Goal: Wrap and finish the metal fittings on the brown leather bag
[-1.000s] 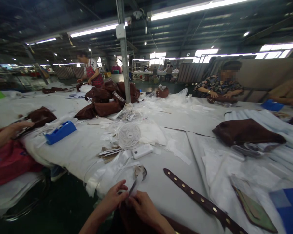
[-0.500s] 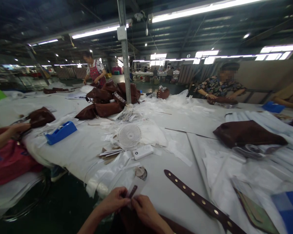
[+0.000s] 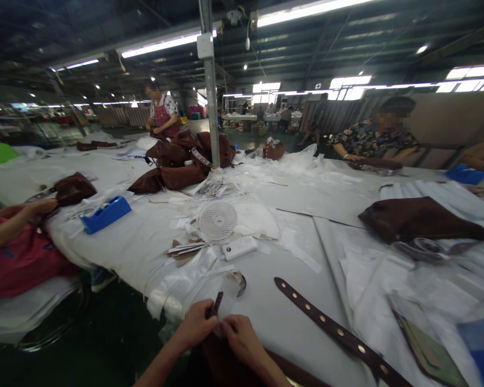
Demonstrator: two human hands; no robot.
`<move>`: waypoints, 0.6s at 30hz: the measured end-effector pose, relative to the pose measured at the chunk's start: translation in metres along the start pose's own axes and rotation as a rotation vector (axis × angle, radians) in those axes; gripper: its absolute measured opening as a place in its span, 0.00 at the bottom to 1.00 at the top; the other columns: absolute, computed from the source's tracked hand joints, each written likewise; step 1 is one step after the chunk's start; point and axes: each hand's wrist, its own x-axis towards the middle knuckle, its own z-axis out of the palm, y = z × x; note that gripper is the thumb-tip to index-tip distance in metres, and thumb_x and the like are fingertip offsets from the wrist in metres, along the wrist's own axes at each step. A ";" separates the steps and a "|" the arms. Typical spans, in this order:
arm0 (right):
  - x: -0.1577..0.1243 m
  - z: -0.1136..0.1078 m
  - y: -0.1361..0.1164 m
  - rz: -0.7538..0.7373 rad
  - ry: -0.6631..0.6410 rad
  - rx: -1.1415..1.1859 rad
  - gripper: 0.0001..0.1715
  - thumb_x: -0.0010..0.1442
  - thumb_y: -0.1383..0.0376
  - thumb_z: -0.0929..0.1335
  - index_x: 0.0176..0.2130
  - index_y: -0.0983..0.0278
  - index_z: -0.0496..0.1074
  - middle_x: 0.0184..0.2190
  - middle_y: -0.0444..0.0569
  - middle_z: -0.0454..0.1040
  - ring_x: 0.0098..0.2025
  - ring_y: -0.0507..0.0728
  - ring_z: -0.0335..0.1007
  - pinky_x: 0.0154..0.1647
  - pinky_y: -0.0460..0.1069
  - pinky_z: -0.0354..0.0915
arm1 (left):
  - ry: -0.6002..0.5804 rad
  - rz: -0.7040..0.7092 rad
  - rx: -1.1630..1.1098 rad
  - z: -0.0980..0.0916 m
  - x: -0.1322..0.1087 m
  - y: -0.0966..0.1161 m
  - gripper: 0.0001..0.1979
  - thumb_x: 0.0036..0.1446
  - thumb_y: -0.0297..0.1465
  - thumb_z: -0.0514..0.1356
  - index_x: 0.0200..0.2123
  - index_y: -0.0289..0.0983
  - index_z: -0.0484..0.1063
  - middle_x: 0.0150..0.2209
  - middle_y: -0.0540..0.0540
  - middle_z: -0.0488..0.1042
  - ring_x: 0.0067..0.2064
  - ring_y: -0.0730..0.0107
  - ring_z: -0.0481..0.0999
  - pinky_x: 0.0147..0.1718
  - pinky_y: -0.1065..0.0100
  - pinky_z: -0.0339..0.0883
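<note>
At the table's near edge, my left hand (image 3: 197, 322) pinches a narrow dark leather strap (image 3: 218, 302), its end sticking up past the fingers. Close beside it, my right hand (image 3: 240, 332) is closed, with fingertips on what looks like clear plastic film (image 3: 225, 310) around the strap. Exactly what those fingertips grip is hidden. Dark brown leather (image 3: 220, 363) lies below both hands, mostly in shadow. To the right rests a wide brown strap (image 3: 321, 318) with brass-coloured eyelets. Just beyond my hands is a small curved metal piece (image 3: 242, 285) among plastic.
A white fan (image 3: 216, 220) stands ahead on the white-covered table (image 3: 262, 287). A blue tape dispenser (image 3: 107, 214) sits left, near a co-worker's hand (image 3: 44, 207). Brown bags (image 3: 181, 174) are piled by a metal post (image 3: 213, 107); another bag (image 3: 419, 220) lies right.
My hands have drawn slightly apart, and the strap end now stands clearer of the film. The whole view has shifted a little.
</note>
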 end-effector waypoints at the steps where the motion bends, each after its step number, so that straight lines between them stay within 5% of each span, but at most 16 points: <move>1: 0.001 0.000 0.001 0.003 0.003 0.007 0.21 0.59 0.65 0.60 0.18 0.66 0.67 0.16 0.42 0.63 0.24 0.51 0.56 0.24 0.45 0.48 | 0.006 0.000 -0.005 0.000 0.000 -0.001 0.02 0.43 0.27 0.54 0.22 0.38 0.61 0.22 0.55 0.62 0.27 0.72 0.61 0.27 0.70 0.51; 10: -0.004 0.006 0.008 0.035 0.029 0.026 0.21 0.57 0.62 0.60 0.18 0.65 0.66 0.16 0.42 0.63 0.23 0.51 0.56 0.24 0.46 0.49 | 0.046 0.012 0.019 0.004 -0.021 -0.002 0.06 0.53 0.33 0.55 0.28 0.37 0.68 0.25 0.53 0.66 0.29 0.70 0.65 0.30 0.69 0.57; 18: -0.009 0.007 0.007 0.036 0.034 -0.027 0.21 0.58 0.57 0.60 0.19 0.64 0.65 0.19 0.46 0.69 0.26 0.55 0.61 0.28 0.48 0.53 | 0.094 0.024 0.131 0.009 -0.045 0.006 0.07 0.59 0.30 0.50 0.32 0.38 0.66 0.41 0.44 0.66 0.43 0.63 0.70 0.45 0.63 0.60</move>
